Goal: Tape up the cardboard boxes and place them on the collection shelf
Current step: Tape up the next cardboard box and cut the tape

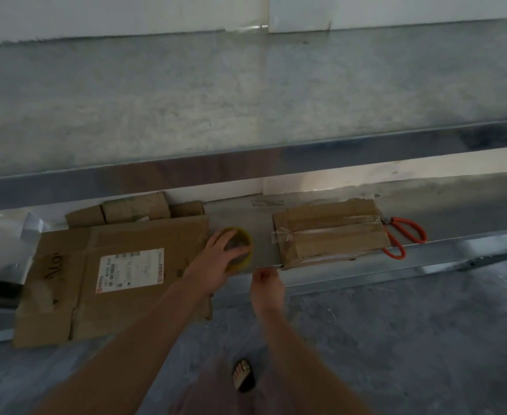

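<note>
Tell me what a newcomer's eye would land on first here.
The left hand gripping the yellow tape roll mid-shelf, with the right hand apparently pinching the tape end just in front. Next, the orange scissors beside the taped box at right, and the flattened cardboard with its white label at left.

Left hand (216, 260): grips roll (244, 235) on shelf (264, 244)
Right hand (268, 284): pinches tape end (259, 267)
Box (330, 235): taped, right of roll
Scissors (408, 235): against box's right edge
Cardboard (111, 277): flat, left of roll

Bare left hand (216, 260) and right hand (268, 284); one foot (242, 368) wears a dark sandal (245, 384).
</note>
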A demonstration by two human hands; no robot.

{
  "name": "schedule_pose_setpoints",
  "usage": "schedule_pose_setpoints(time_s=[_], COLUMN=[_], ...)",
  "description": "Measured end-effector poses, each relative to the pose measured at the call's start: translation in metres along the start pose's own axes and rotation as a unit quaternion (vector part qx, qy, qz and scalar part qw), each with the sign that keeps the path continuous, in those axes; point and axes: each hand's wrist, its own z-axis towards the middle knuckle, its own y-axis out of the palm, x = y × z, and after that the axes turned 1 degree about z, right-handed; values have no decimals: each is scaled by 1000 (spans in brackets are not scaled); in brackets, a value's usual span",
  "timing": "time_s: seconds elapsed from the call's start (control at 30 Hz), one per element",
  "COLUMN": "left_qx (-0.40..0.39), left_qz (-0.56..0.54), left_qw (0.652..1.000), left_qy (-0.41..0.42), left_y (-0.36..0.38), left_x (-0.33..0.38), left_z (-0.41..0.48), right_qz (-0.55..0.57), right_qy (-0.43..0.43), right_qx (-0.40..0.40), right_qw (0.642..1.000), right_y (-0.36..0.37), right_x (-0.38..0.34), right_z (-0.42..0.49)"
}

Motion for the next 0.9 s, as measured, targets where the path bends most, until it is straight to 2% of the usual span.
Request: schedule_pose_setpoints(time_s=[0.1,0.2,0.27,0.33,0.43,0.5,0.63,0.73,0.8,0.9], left_qx=[-6,-11,-2,53,129,149,216,238,237,221], left_qz=[7,35,60,50,26,12,50,50,38,-10], left_qw=[1000,999,998,997,991,987,973,967,964,959], left_qy=[-3,-10,-4,5,-24,-53,-59,-79,-118,-178], left_y=[-1,-4,-6,-7,-9,-10,-17,-20,-22,-24], left_x=[4,11,18,30,62,91,150,179,190,202], left_z=[1,-1,-4,-12,-29,-42,-48,-30,-16,-2], right_qz=[18,-72,-131,-193,-251,-270,-329,-373,-398,-396], right_qy=[46,13,-55,-161,-358,-440,-478,-484,-470,-438], right_qx=[-7,-38,-50,-34,49,96,142,132,111,63], right_qw=[999,997,989,967,898,851,802,781,780,805], right_y=[0,-18,-40,-68,-119,-152,-209,-246,-266,-285], right_x=[-1,0,5,16,25,20,1,-13,-21,-28], right_z=[3,-1,-13,-29,-47,-52,-45,-19,3,35])
